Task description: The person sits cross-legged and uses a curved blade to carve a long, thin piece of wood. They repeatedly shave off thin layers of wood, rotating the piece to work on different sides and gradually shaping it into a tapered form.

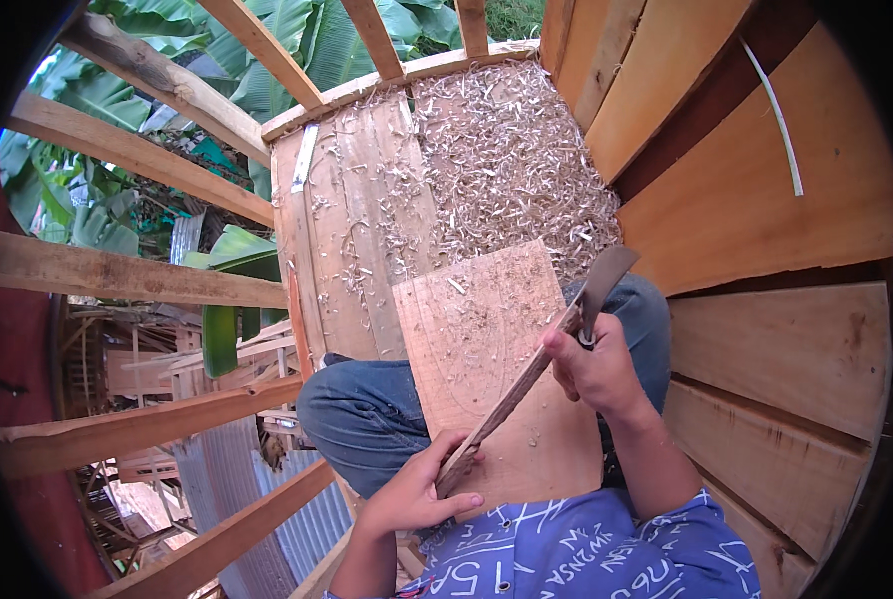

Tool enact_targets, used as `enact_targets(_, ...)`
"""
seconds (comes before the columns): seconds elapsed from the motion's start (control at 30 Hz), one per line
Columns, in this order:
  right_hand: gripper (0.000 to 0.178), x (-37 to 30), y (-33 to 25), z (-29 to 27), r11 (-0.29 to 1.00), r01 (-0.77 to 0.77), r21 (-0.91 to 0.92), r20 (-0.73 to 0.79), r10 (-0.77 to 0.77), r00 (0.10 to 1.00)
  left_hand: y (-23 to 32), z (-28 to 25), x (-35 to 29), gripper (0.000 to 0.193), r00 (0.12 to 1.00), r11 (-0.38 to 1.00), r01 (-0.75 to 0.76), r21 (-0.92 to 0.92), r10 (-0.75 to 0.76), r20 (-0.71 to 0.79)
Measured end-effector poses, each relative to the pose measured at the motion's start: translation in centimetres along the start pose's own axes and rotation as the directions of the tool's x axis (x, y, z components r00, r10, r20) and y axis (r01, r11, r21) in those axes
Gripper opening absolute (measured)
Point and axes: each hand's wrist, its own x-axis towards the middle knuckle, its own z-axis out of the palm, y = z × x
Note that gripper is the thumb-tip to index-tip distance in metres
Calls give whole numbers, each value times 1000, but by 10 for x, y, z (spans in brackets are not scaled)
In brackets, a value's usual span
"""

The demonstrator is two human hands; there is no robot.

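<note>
A narrow, rough-edged strip of wood [514, 394] slants across my lap above a wide wooden board [486, 319]. My left hand [432, 489] is closed round its lower end, thumb stretched to the side. At its upper end, my right hand [601, 369] grips a knife, mostly hidden in the fist. The knife's dark, curved blade [606, 275] points up and away from me, beside the strip's tip. My right thumb lies against the strip. The board rests on my crossed legs, with faint curved lines and small shavings on its surface.
Curled wood shavings [511, 150] cover the plank floor [357, 250] ahead. A plank wall [776, 349] rises close on my right. Spaced wooden rails [137, 270] stand on the left, with banana leaves [297, 50] and corrugated metal sheets [227, 509] beyond. A pale strip [776, 120] hangs on the wall.
</note>
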Motion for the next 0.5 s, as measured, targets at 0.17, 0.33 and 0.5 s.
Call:
enact_targets(0.17,30,3,1,-19,960,91,265,-30,-86,996,-6,-13,-7,71,994,998,20,52,-26,106)
enact_targets(0.33,31,9,5,-23,873,160,460,21,-191,981,-9,-17,6,52,990,999,-6,44,0,140)
enact_targets(0.5,33,7,5,-21,890,110,443,-141,-52,989,-8,-9,14,39,1000,968,11,249,-9,-10)
